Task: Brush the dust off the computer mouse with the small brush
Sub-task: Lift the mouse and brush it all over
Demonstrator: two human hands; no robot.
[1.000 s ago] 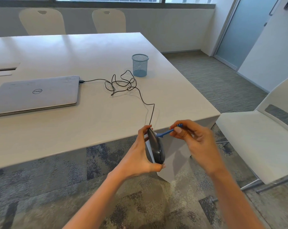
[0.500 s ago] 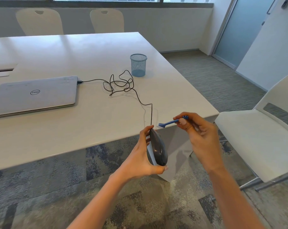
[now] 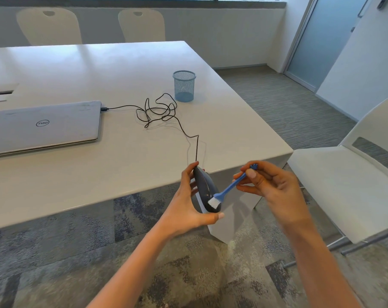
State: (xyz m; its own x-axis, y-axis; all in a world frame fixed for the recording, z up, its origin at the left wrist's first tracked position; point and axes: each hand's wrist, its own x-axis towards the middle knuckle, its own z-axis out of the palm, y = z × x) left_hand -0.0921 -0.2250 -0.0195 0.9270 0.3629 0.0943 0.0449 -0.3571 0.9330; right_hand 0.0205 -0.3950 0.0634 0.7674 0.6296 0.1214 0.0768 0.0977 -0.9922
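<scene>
My left hand (image 3: 188,210) grips a dark grey wired mouse (image 3: 204,187), held on edge just off the table's near right corner, fingers at its top end and thumb under its lower end. My right hand (image 3: 270,185) pinches the handle of a small blue brush (image 3: 232,187) with white bristles. The bristles rest on the lower part of the mouse's back. The mouse's black cable (image 3: 157,112) runs up over the table in a tangle to a closed silver laptop (image 3: 44,127).
A blue mesh pen cup (image 3: 184,85) stands on the white table (image 3: 99,174) beyond the cable. A white chair (image 3: 348,183) is close on my right, two more chairs behind the table. Patterned carpet lies below my arms.
The brush was lifted clear above the mouse half a second ago; it has swung down, and its bristles now lie on the lower back of the mouse. My left hand stays put.
</scene>
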